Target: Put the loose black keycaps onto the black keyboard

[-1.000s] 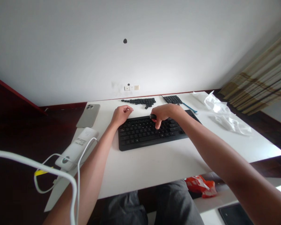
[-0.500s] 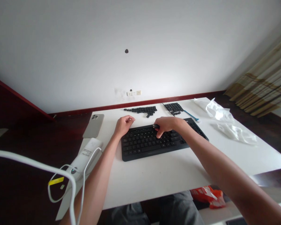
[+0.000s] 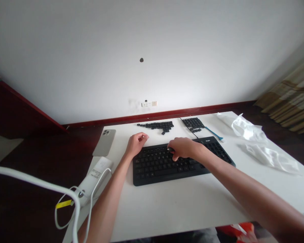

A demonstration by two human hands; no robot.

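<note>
A black keyboard (image 3: 167, 171) lies on the white table, most of its keys in place. My right hand (image 3: 183, 147) is over its upper middle, fingers curled and closed around a small black object (image 3: 170, 149); its kind is not clear. My left hand (image 3: 136, 144) rests at the keyboard's upper left corner with thumb and fingers pinched together; whatever is between them is too small to make out. Behind the keyboard lie loose black keycaps (image 3: 158, 125) in rows. Another group of black keycaps (image 3: 194, 123) lies farther right, beside a blue brush-like tool (image 3: 214, 133).
On the left lie a phone (image 3: 104, 143) and a white power strip (image 3: 95, 177) with a white cable (image 3: 40, 177). Crumpled clear plastic bags (image 3: 250, 130) lie on the right. The keyboard's black cord runs toward the back. A wall stands behind the table (image 3: 167, 206).
The view has shifted, so the table sits lower in the picture. My right hand stays over the keyboard's upper middle, still closed on the small black object. My left hand stays pinched at the corner.
</note>
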